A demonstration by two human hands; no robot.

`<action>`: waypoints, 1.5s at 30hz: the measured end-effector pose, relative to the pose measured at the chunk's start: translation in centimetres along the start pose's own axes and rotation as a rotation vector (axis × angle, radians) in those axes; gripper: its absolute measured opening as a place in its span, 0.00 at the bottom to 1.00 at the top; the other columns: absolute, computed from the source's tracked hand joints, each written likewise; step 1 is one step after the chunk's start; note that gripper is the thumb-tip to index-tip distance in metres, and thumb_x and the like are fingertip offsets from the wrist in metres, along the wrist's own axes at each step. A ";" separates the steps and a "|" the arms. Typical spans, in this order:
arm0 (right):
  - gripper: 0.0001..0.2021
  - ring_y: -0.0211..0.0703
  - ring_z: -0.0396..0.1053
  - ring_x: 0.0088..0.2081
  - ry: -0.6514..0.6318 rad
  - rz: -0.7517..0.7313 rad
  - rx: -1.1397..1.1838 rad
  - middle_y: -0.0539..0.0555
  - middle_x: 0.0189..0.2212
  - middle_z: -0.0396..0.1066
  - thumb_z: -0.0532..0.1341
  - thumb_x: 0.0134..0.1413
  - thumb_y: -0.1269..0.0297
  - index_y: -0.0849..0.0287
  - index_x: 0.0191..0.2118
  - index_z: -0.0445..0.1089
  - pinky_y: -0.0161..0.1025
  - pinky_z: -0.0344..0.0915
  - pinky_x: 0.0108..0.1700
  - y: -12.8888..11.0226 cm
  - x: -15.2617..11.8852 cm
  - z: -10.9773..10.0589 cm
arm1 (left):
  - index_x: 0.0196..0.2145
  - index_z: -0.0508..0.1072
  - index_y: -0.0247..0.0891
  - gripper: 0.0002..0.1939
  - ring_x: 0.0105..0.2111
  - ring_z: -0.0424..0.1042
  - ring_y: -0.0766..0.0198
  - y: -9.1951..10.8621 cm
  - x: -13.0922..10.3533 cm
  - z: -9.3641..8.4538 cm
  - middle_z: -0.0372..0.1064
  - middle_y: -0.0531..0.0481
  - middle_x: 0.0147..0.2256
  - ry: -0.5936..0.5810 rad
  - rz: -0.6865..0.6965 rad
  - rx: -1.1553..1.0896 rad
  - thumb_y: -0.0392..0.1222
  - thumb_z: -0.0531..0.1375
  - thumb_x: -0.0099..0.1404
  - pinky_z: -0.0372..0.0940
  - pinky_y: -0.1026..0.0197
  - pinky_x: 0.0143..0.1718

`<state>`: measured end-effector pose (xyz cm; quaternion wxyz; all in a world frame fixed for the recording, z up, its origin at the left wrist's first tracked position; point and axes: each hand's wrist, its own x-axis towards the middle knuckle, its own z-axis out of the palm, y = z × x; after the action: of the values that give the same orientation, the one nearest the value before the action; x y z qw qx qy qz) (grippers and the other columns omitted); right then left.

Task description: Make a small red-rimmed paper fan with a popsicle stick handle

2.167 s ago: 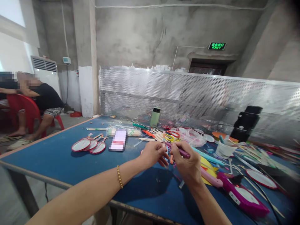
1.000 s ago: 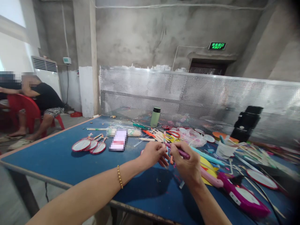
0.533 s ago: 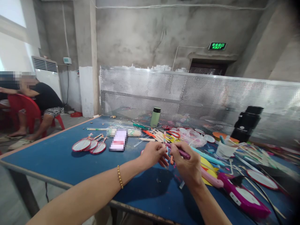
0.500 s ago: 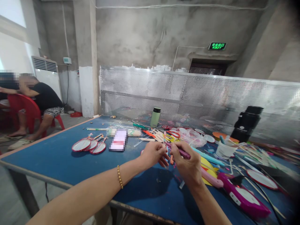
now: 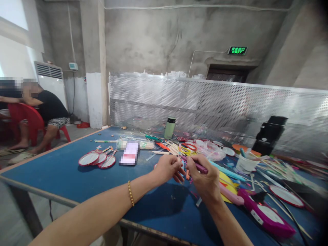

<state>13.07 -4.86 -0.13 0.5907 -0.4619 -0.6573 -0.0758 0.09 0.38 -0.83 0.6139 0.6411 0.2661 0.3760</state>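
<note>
Above the table's middle, my left hand is closed, pinching a small pale translucent strip that stands upright from its fingertips. Close beside it, my right hand grips a slim dark-purple tool, pen-like in shape, its tip pointing toward the strip. Fingers cover part of both items, so I cannot tell whether tip and strip touch. Beneath and behind the hands lie wooden sticks and orange-handled scissors. A short clear stick rests on the blue table below my right wrist.
Several red-rimmed round pieces and a phone lie at left. A green bottle stands behind. At right are a white cup, a yellow piece and a magenta device with a cord. A person sits far left.
</note>
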 end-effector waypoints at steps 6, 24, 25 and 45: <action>0.11 0.33 0.62 0.21 0.007 -0.016 -0.001 0.47 0.21 0.66 0.59 0.60 0.60 0.59 0.28 0.68 0.31 0.61 0.26 0.0 0.0 0.0 | 0.30 0.63 0.34 0.07 0.17 0.71 0.67 -0.1 0.1 0.0 0.70 0.50 0.24 -0.008 -0.001 -0.010 0.39 0.54 0.66 0.66 0.66 0.18; 0.11 0.33 0.61 0.20 -0.006 0.003 0.000 0.47 0.20 0.65 0.59 0.59 0.61 0.58 0.27 0.67 0.32 0.60 0.25 -0.3 0.1 -0.2 | 0.30 0.64 0.34 0.09 0.17 0.72 0.66 -0.3 0.2 -0.1 0.70 0.50 0.24 -0.005 0.012 0.002 0.42 0.55 0.65 0.66 0.66 0.19; 0.11 0.33 0.62 0.20 -0.007 0.005 0.003 0.47 0.21 0.65 0.59 0.59 0.61 0.58 0.27 0.67 0.32 0.61 0.25 -0.3 0.1 -0.2 | 0.30 0.64 0.34 0.09 0.18 0.72 0.66 -0.3 0.2 -0.1 0.70 0.50 0.24 -0.006 0.013 0.003 0.43 0.56 0.65 0.66 0.66 0.19; 0.08 0.34 0.63 0.21 -0.001 -0.027 0.003 0.47 0.20 0.66 0.60 0.58 0.63 0.58 0.29 0.70 0.31 0.60 0.25 0.0 0.0 -0.1 | 0.29 0.63 0.35 0.07 0.17 0.72 0.66 -0.2 0.2 -0.1 0.70 0.50 0.24 0.004 0.003 -0.015 0.38 0.53 0.65 0.66 0.65 0.18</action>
<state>13.18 -4.94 -0.08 0.5901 -0.4520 -0.6638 -0.0825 0.18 0.63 -0.99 0.6175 0.6362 0.2635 0.3801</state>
